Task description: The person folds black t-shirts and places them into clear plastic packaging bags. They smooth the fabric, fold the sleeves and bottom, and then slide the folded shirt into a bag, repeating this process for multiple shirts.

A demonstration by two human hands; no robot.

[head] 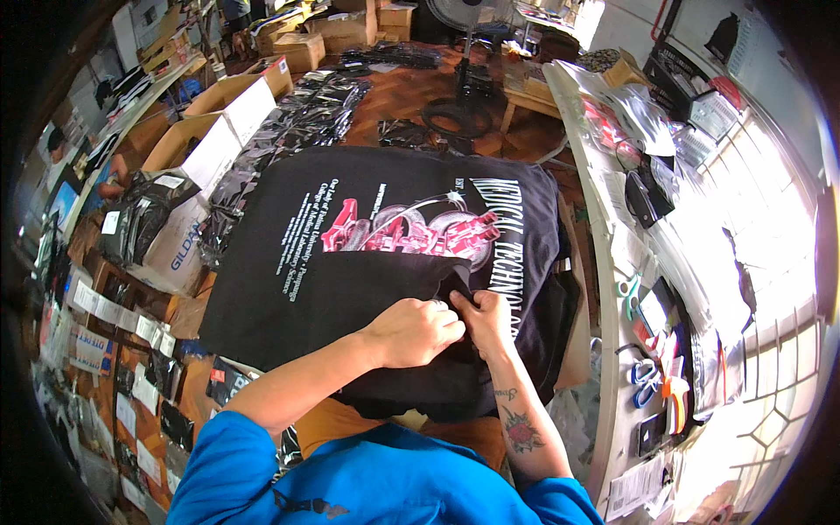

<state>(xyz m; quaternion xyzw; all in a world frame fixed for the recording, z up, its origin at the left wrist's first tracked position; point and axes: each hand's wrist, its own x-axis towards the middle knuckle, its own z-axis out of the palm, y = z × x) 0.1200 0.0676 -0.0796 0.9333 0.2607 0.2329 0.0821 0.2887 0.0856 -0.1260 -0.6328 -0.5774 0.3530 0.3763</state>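
A black T-shirt (262, 295) with white lettering and a pink microscope print is spread in front of me, resting on a stack of dark cloth. A folded part of black fabric (394, 279) covers the lower half of the print; whether it belongs to the same shirt I cannot tell. My left hand (417, 331), fingers curled, grips black fabric near the middle. Right beside it, my right hand (489, 321) pinches the same fabric between thumb and fingers. A small dark fold opens just above both hands. The fingertips of my left hand are partly hidden.
On the right, a long table (607, 394) bears blue-handled scissors (644, 382), green-handled scissors (629, 295), an orange-handled tool (674, 394) and plastic bags. Cardboard boxes (226, 98) and black plastic packages (302, 108) line the left. A pedestal fan (466, 79) stands ahead; a person (237, 20) is behind.
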